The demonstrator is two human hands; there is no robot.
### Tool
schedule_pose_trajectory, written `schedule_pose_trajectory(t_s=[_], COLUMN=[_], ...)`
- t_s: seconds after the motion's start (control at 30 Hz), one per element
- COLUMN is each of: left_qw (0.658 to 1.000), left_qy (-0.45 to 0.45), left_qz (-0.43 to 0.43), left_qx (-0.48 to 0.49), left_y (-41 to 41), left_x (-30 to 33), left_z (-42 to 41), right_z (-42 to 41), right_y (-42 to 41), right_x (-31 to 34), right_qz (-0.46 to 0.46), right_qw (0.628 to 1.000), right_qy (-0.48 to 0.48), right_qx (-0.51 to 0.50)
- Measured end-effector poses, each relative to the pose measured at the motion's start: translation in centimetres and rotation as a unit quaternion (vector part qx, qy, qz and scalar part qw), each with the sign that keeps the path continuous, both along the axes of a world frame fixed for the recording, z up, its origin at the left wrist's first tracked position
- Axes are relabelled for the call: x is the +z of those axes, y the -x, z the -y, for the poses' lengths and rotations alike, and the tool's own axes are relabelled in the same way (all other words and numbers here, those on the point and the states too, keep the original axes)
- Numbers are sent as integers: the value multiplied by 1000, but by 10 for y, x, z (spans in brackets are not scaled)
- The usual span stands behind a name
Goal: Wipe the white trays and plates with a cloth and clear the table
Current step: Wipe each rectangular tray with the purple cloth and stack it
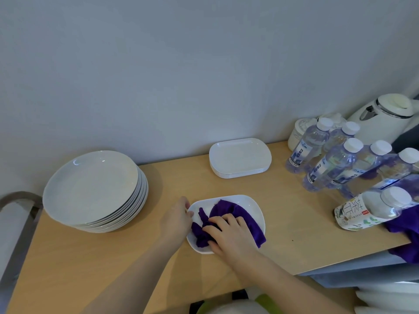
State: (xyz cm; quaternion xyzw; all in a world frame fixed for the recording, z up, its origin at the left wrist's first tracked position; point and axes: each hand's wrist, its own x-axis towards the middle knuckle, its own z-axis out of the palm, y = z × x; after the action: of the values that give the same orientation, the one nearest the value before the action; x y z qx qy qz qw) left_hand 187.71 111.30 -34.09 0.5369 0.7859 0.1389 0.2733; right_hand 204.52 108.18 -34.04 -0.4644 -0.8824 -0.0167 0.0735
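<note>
Pale wood-look table (294, 225), matt and smooth. Glossy white tray (254, 207), plastic or ceramic, hard to tell. Soft, napped purple cloth (240, 211). Shiny glazed stack of round plates (90, 184). Smooth white stacked trays (240, 155). Clear plastic bottles (328, 162) with glossy labels. Glossy white kettle (383, 118) with a metal band.

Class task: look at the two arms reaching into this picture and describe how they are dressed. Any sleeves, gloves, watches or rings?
Both arms are bare as far as the frame shows: no sleeves or cuffs. The left hand and right hand wear no gloves, and no watch, bracelet or ring can be seen on either wrist or on the visible fingers.
</note>
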Motion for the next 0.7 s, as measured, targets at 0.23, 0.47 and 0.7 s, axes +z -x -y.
schedule_pose_trajectory(t_s=[0.23,0.47,0.7], left_qw=[996,987,974], left_qy=[-68,-105,-155], left_qz=[56,93,68], left_qx=[32,83,148], left_y=[1,18,45], left_x=[11,23,43], left_z=[4,8,12], right_z=[-5,-4,-4], right_y=[1,3,-10], right_x=[13,21,14], right_qz=[-20,-36,-9], right_qw=[1000,999,999], right_qy=[-10,-11,22], right_qx=[-8,-28,-45])
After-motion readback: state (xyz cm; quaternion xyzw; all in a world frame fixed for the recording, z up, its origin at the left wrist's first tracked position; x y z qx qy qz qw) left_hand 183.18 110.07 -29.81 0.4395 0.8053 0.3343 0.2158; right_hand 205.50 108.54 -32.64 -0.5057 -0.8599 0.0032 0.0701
